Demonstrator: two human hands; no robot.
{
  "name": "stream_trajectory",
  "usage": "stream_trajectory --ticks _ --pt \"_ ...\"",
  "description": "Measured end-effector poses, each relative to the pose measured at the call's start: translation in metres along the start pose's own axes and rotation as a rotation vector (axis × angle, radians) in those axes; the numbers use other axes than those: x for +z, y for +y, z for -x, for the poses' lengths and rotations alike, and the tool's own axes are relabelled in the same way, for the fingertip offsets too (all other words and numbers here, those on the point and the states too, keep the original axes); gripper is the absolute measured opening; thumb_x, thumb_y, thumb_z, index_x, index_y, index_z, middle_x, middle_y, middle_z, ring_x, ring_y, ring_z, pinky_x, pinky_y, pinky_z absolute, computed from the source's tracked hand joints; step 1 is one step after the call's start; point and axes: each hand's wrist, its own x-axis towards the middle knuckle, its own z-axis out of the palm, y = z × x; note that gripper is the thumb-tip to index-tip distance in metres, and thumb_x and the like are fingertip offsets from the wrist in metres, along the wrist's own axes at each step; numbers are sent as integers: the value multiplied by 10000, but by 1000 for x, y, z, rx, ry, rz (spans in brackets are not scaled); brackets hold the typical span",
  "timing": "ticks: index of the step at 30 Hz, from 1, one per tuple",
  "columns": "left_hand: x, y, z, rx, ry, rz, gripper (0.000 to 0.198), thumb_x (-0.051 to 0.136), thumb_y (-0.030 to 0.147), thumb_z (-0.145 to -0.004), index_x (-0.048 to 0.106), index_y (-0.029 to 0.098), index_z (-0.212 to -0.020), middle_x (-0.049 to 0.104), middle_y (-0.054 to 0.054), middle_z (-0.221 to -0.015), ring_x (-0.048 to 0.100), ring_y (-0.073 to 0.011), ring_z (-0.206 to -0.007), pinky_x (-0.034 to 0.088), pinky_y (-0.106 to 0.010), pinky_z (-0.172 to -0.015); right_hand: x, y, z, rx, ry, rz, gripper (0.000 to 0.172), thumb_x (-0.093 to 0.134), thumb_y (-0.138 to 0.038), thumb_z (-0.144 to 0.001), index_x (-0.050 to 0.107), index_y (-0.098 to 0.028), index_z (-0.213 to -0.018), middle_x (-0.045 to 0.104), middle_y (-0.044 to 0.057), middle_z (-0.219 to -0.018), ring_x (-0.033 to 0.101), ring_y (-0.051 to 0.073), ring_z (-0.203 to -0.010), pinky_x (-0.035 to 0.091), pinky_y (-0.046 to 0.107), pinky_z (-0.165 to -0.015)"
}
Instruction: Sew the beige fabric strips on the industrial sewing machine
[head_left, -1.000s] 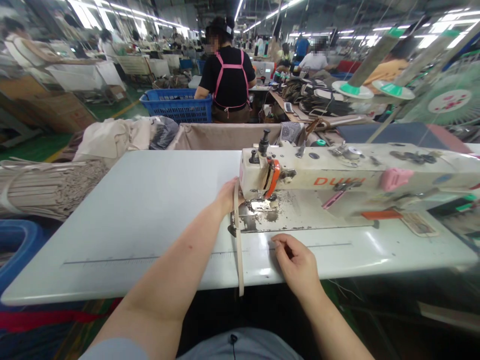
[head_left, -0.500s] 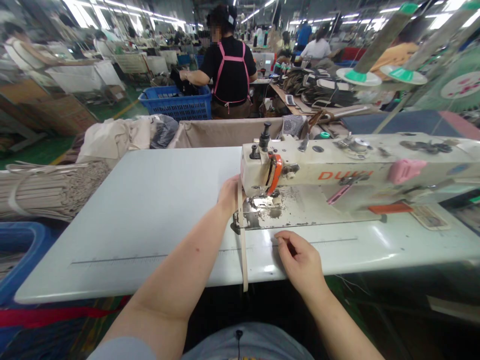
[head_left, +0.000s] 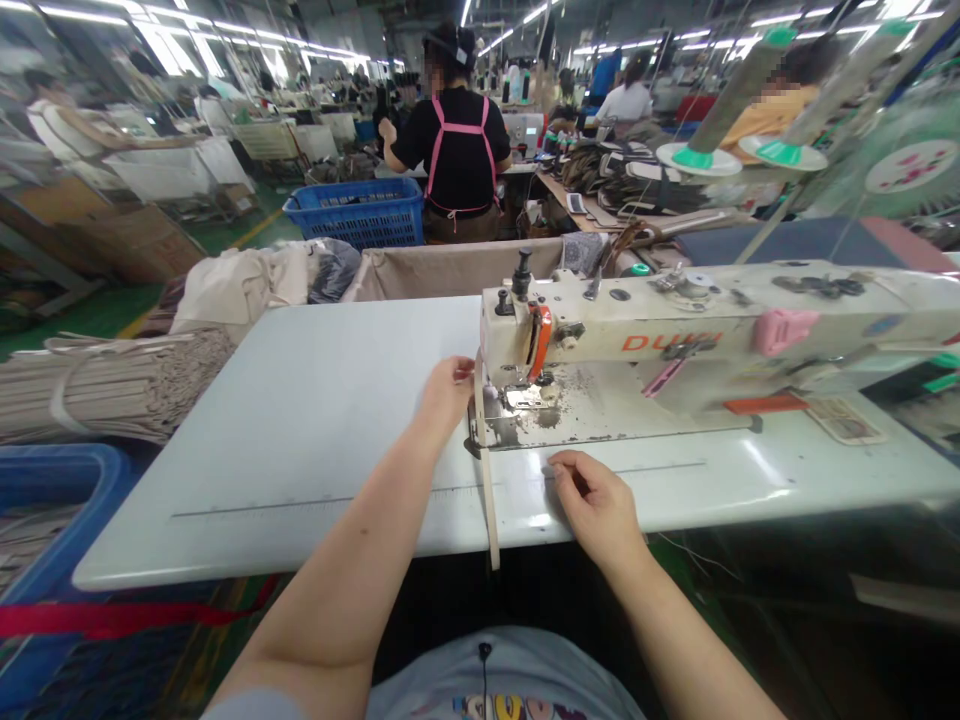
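A narrow cream fabric strip (head_left: 487, 495) runs down from beside the sewing machine's head (head_left: 504, 340), over the table's front edge. My left hand (head_left: 448, 388) is just left of the strip's upper part, its fingers curled and the tips close to the strip. Whether they grip anything is hard to see. In front of the machine bed, my right hand (head_left: 600, 500) is closed in a pinch, thumb against forefinger. Anything between those fingertips is too small to make out. The presser foot and needle plate (head_left: 527, 398) lie between and beyond my hands.
The white table (head_left: 322, 400) carries a printed ruler line. A bundle of beige strips (head_left: 112, 385) and a blue bin (head_left: 67, 500) stand at the left. Beyond the table are a fabric-lined container (head_left: 457, 270), a blue basket (head_left: 356, 212) and a seated co-worker (head_left: 461, 150). Thread cones (head_left: 731, 105) stand right.
My left hand has drawn back leftward from behind the strip and the machine head. My right hand keeps its pinch in nearly the same place. The co-worker's arm has lifted from the basket.
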Motion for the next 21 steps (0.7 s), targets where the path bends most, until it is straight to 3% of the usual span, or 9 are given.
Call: stream_trajectory --ticks 2,5,7,10,13,21 --pt "-7 2 26 -93 -27 211 288 590 370 -898 685 152 -1059 750 -113 -973 718 -236 -873 578 -411 -867 0 0 1 -8 4 4 244 534 -372 -946 726 -222 -943 720 22 -778 647 196 -696 528 318 -745" --pt "-14 9 70 -228 -181 542 412 646 515 -899 709 127 -1021 750 -105 -905 717 -219 -833 583 -410 -882 0 0 1 -16 15 11 246 532 -372 -938 730 -226 -934 732 28 -799 658 203 -716 537 324 -757" --pt "-15 15 96 -281 -252 613 473 701 568 -867 733 128 -1037 751 -105 -942 714 -217 -879 581 -409 -904 1 -1 1 -19 16 16 246 534 -374 -935 730 -226 -928 739 32 -811 663 207 -729 541 327 -767" --pt "-13 24 122 -361 -331 625 501 869 491 -725 745 144 -1065 743 -96 -996 709 -211 -897 589 -394 -875 1 -3 0 -23 2 25 247 534 -374 -936 730 -225 -918 749 39 -835 669 210 -753 543 334 -783" --pt "-9 27 133 -358 -359 601 524 955 362 -602 734 143 -1024 735 -72 -936 704 -183 -805 587 -368 -823 -2 -6 4 -26 -19 -2 251 535 -373 -939 735 -221 -927 759 46 -880 678 211 -784 542 333 -792" --pt "-9 28 135 -372 -326 655 586 962 330 -582 706 144 -1075 704 -42 -907 714 -186 -823 606 -367 -813 -18 -2 55 70 -81 -118 249 588 -401 -940 758 -220 -951 737 28 -804 658 193 -697 530 310 -688"
